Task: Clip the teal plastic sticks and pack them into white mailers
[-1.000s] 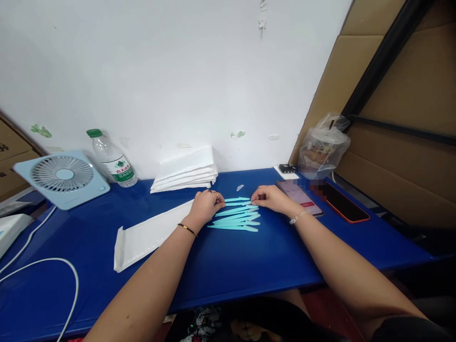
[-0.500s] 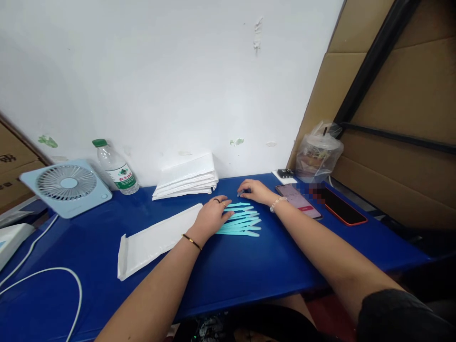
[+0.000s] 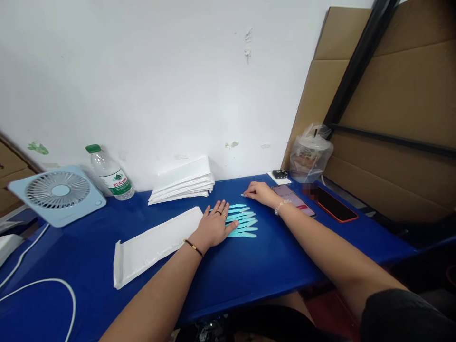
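Observation:
Several light-blue plastic sticks (image 3: 242,220) lie side by side on the blue table (image 3: 249,266). My left hand (image 3: 213,226) lies flat on their left ends, fingers spread, palm down. My right hand (image 3: 260,192) rests just behind the sticks, fingers curled, fingertips pinching a small pale piece (image 3: 243,194) on the table. One white padded envelope (image 3: 153,244) lies flat to the left of my left hand.
A stack of white padded envelopes (image 3: 183,180) sits against the wall. A water bottle (image 3: 110,173) and a small blue fan (image 3: 57,192) stand at the left, a white cable (image 3: 39,285) in front. Two phones (image 3: 313,202) and a bagged cup (image 3: 309,154) lie at the right, beside cardboard.
My left hand went from pinching a stick's end to lying flat and open over the sticks. My right hand let go of the stick and moved back to the small pale piece.

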Demonstrator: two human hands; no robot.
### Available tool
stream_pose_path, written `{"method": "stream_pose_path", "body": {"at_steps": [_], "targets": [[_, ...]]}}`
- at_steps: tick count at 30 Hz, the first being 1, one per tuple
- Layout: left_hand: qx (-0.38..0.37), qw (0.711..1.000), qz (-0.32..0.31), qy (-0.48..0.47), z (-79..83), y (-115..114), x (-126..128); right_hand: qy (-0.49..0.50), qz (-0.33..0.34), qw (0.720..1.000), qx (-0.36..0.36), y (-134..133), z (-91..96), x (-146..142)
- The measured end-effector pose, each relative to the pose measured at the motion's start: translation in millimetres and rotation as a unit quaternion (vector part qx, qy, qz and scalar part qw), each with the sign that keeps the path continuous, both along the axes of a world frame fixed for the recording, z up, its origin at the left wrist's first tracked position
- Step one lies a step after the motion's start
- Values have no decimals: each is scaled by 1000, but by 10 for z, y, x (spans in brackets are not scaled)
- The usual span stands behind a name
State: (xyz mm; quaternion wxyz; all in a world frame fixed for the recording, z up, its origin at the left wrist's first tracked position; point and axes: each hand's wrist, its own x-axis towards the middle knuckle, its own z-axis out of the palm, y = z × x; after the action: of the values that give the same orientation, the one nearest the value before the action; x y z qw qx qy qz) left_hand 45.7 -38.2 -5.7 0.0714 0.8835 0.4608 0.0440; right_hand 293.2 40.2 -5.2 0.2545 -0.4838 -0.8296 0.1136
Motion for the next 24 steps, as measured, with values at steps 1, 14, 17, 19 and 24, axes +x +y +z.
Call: {"method": "stream_pose_path", "body": {"at_steps": [1, 14, 17, 19, 24], "targets": [[-1, 1000, 1, 1, -4, -3, 4, -12, 13, 1000, 5, -65, 4, 18], [-8, 999, 3, 38, -6, -50, 95, -3, 64, 998, 16, -396, -28, -11], [-14, 999, 5, 43, 1, -51, 101, 6, 47, 999, 16, -409, -30, 70], [-15, 999, 6, 42, -5, -45, 104, 17, 41, 999, 11, -416, -39, 102], [-8, 999, 7, 36, -41, -32, 101, 36, 58, 998, -9, -393, -34, 4]]}}
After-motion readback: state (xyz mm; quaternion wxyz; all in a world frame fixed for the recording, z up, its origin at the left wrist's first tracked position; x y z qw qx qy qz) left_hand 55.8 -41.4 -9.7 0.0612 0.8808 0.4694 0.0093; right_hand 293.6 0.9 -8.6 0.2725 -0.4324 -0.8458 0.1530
